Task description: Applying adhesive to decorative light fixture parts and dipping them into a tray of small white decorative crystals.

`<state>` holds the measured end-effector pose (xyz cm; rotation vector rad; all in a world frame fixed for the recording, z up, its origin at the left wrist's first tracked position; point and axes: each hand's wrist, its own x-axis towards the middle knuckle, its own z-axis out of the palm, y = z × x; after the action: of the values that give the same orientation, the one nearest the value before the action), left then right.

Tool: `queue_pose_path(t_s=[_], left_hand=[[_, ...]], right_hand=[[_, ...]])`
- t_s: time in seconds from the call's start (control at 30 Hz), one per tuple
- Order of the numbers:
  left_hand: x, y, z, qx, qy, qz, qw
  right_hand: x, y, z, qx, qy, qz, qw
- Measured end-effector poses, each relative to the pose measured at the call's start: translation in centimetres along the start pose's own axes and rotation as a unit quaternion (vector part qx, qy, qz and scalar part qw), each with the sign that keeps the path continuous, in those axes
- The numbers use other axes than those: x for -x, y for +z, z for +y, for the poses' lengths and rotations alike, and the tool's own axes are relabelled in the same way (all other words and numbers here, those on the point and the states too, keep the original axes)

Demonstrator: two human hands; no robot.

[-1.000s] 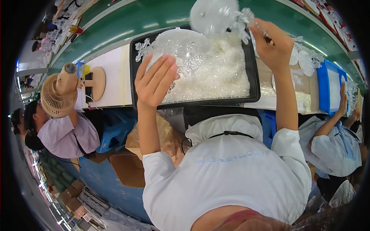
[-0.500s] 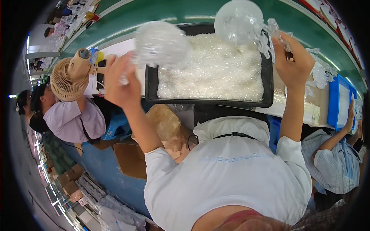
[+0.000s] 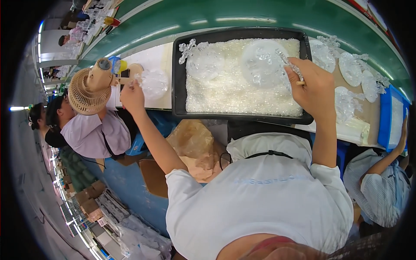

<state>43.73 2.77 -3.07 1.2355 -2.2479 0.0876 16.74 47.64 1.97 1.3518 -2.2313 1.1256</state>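
My left hand (image 3: 132, 96) is out to the left, its fingertips pinched on the edge or stem of a clear round plastic disc (image 3: 155, 84) over white paper. My right hand (image 3: 311, 84) is closed round the knobbly clear stem (image 3: 284, 58) of another disc (image 3: 262, 60), which is low over, or touching, the granules (image 3: 234, 97). These pale, glittery granules fill a black tray (image 3: 242, 116) in front of me. A third clear disc (image 3: 204, 64) lies on their left part, its branching stem (image 3: 189, 50) reaching over the tray's left rim.
Several clear discs with stems (image 3: 346, 69) lie on the board right of the tray. A beige fan (image 3: 89, 89) stands at the left. Beyond are a blue tray (image 3: 392, 119) and a co-worker (image 3: 379, 182) at right, another co-worker (image 3: 89, 134) at left.
My right hand has lowered its disc toward the granules. My left hand has moved left and down from the tray's left side. The third disc now shows on the granules there.
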Motion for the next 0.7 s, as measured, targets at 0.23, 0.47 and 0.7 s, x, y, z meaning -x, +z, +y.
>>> queue_pose_path(t_s=[0.23,0.47,0.7], left_hand=[[0.3,-0.8,5.3,-0.075,0.028,-0.024,0.997],[-0.7,-1.7,19.5,0.026,0.274,-0.14,0.951],[0.3,-4.3,19.8,0.033,0.392,-0.14,0.909]], right_hand=[[0.1,-0.5,0.1,0.019,0.039,0.007,0.999],[-0.3,0.9,-0.4,0.004,0.027,0.021,0.999],[0.2,1.7,0.6,0.001,0.033,0.028,0.999]])
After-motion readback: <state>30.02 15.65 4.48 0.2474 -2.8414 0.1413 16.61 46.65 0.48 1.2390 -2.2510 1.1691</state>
